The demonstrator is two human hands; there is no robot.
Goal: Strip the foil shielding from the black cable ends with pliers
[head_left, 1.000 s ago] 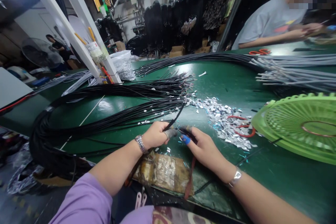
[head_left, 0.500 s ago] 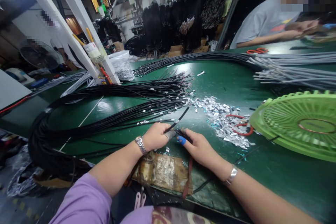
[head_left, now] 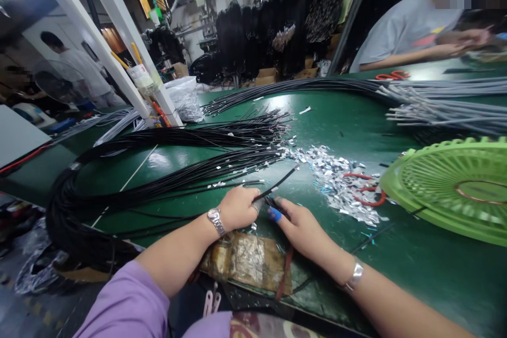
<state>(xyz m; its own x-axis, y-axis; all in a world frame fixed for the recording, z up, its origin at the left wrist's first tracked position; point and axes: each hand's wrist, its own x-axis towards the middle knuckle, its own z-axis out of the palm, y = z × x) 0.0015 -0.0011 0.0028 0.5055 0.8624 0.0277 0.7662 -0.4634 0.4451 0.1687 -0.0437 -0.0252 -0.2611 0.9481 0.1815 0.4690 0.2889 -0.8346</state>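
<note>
My left hand (head_left: 240,207), with a watch on the wrist, is closed around a black cable (head_left: 280,182). The cable's free end sticks out up and to the right, with a small pale spot along it. Close beside it, my right hand (head_left: 299,226) has blue tape on the thumb. Its fingers are curled on something dark, mostly hidden, that I cannot make out. A bundle of black cables (head_left: 178,182) curves in from the left, ends toward the middle. Below my hands lies a worn, tape-covered board (head_left: 253,259) at the table's near edge.
Foil-like scraps (head_left: 336,177) are heaped on the green table (head_left: 428,280) around red-handled scissors (head_left: 370,200). A green fan (head_left: 439,190) stands at right. Grey cables (head_left: 439,108) lie behind it. White posts (head_left: 119,37) rise at left. A co-worker (head_left: 412,31) sits across the table.
The cable in my left hand has swung a little to the right and its tip is lower. Both hands have shifted slightly. A person in the left background shows more fully.
</note>
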